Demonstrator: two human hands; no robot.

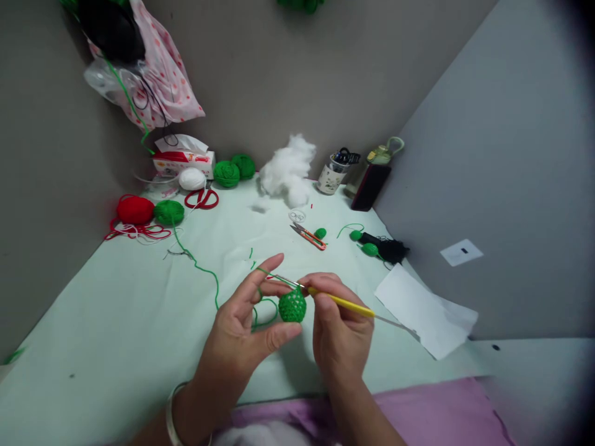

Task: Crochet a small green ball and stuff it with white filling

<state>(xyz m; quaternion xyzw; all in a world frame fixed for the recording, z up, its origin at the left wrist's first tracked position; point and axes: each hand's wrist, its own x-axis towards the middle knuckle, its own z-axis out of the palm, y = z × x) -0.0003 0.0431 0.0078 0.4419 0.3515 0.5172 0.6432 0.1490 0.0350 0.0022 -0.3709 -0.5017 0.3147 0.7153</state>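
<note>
A small rounded piece of green crochet (292, 306) sits between the thumb and fingers of my left hand (248, 322). Green yarn (217, 286) runs from a green ball (169, 212) on the left, across the table, to my left hand, where a strand passes over the raised index finger. My right hand (343, 328) grips a crochet hook (348, 305) by its yellow handle. The hook's metal shaft lies at the top edge of the crochet piece, tip pointing left toward my index finger. Some of my left fingers are hidden behind the piece.
White stuffing (289, 170), green yarn balls (227, 174) and a tissue box (183, 162) stand along the back wall. Orange snips (309, 236) lie mid-table, red-handled scissors (201, 199) at left. Right are black yarn (393, 249), white paper (426, 311), a pen cup (331, 176) and a phone (370, 188).
</note>
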